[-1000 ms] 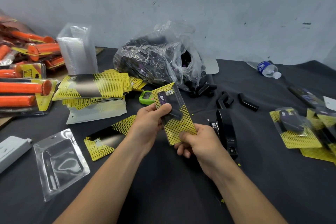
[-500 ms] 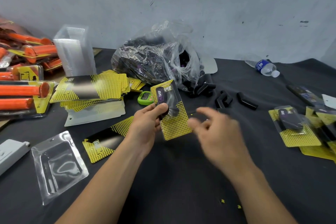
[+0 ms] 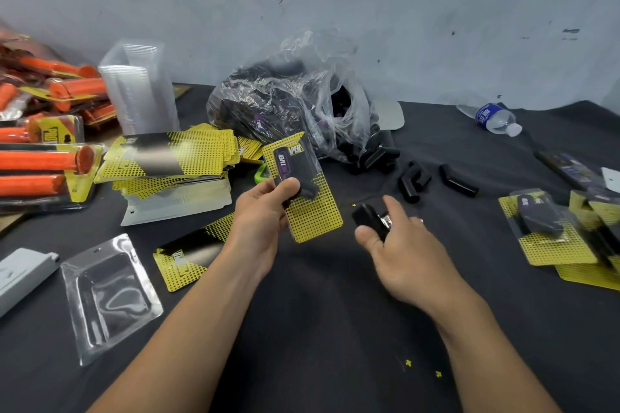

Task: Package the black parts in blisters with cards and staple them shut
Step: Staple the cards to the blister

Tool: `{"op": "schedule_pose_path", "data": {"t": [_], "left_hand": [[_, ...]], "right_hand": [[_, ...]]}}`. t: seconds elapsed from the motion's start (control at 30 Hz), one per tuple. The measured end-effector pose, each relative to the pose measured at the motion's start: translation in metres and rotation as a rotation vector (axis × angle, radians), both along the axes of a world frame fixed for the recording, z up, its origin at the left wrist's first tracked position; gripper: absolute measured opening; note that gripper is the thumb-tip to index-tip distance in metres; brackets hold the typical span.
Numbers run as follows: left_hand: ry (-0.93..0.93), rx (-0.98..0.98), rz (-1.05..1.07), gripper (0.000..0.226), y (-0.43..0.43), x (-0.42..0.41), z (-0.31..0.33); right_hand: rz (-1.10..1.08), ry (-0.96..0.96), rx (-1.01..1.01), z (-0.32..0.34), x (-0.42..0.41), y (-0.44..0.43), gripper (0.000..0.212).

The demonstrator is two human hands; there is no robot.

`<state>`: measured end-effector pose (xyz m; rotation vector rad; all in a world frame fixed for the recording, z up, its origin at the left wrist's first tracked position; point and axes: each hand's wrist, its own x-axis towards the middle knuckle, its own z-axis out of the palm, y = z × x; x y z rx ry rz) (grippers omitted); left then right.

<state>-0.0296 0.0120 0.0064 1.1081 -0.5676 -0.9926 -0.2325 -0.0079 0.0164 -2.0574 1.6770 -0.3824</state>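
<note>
— Working across the counter [image 3: 318,329], why keep the bag [image 3: 285,111] at twelve o'clock?
— So loose black parts [image 3: 409,181] stay within your reach.
— And the filled blister [image 3: 315,221]?
— Your left hand [image 3: 265,211] pinches it, raised and tilted, free edge turned toward three o'clock, where your right hand [image 3: 402,255] grips the stapler [image 3: 369,218], probably to staple.

i see the stapler [image 3: 368,217] mostly hidden under the right hand [image 3: 402,255]; white box [image 3: 25,273] and finished packs [image 3: 590,275] cut by the left and right edges.
</note>
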Motion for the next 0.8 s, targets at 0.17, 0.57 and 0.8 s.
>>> {"op": "schedule_pose_path", "data": {"t": [0.17, 0.57, 0.8], "left_hand": [[0.076, -0.008, 0.074, 0.003, -0.004, 0.009, 0.0], [0.195, -0.062, -0.019, 0.018, 0.0, 0.012, 0.008], [0.201, -0.091, -0.028, 0.01, 0.001, 0.012, 0.007]], "right_hand": [[0.075, -0.157, 0.012, -0.001, 0.008, 0.006, 0.107], [0.189, -0.711, 0.153, 0.001, 0.023, 0.018, 0.068], [0.245, -0.802, 0.22, 0.005, 0.021, 0.021, 0.064]]}}
